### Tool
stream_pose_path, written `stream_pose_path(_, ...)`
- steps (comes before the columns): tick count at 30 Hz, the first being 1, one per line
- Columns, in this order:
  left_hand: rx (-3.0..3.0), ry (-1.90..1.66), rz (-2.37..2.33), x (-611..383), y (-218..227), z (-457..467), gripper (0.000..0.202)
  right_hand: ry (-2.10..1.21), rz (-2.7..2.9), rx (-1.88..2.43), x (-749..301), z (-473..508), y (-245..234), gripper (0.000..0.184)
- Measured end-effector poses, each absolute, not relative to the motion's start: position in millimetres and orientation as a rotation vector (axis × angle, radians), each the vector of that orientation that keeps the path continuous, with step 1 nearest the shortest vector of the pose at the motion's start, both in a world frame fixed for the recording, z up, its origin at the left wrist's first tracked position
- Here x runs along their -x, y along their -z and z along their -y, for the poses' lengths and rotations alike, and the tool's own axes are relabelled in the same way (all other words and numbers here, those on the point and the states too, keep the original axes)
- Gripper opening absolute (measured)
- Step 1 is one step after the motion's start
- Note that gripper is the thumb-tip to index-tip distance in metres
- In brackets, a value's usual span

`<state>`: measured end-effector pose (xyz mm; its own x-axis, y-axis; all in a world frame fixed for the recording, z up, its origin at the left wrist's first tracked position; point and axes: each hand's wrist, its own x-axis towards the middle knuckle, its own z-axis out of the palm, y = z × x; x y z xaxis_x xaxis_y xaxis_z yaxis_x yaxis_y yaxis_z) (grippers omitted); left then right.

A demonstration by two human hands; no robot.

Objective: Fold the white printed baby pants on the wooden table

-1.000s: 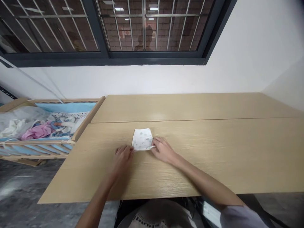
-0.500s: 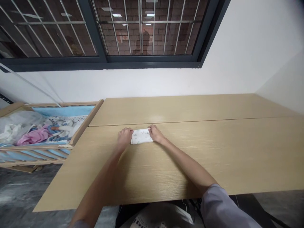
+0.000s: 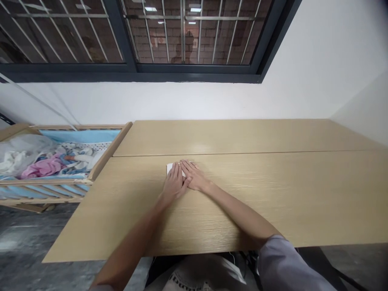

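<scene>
Hands down flat on the folded white cloth [image 3: 172,168]!
It sits on the desk [image 3: 273,194], nearly covered, left hand [image 3: 174,185] and right hand [image 3: 195,176] touching, each grip open wide, fingers spread, pressing; wooden crib [image 3: 110,151] off left.

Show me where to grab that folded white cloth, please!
Probably pinch the folded white cloth at its bare left corner, coming from the left: the left hand and right hand cover the rest, and it lies flat on the light wooden table, so you must slip under that edge.
</scene>
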<state>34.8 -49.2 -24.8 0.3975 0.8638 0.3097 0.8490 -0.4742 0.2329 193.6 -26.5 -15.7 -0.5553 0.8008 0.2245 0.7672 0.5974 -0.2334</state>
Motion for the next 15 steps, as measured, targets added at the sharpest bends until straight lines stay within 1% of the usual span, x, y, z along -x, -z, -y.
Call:
stream_pose_path(8, -2.650, -0.570, -1.665, -10.2, 27.8, 53.1, 0.075, -0.214, 2.464, 1.323, -212.3, 26.1, 18.1, 0.072)
stream_pose_path(11, -2.663, -0.568, -1.667, 0.6, 24.9, 56.4, 0.073, -0.238, 2.400, 1.410, -223.0, 31.9, 19.2, 0.078)
stream_pose_path(13, -2.695, -0.588, -1.628, 8.5, 18.6, 58.6, 0.068, -0.229, 2.359, 1.447, -227.9, 37.2, 16.0, 0.082)
stream_pose_path(15, -2.720, -0.605, -1.572, 15.0, 9.9, 61.0, 0.060, -0.201, 2.359, 1.404, -230.4, 41.9, 8.8, 0.081)
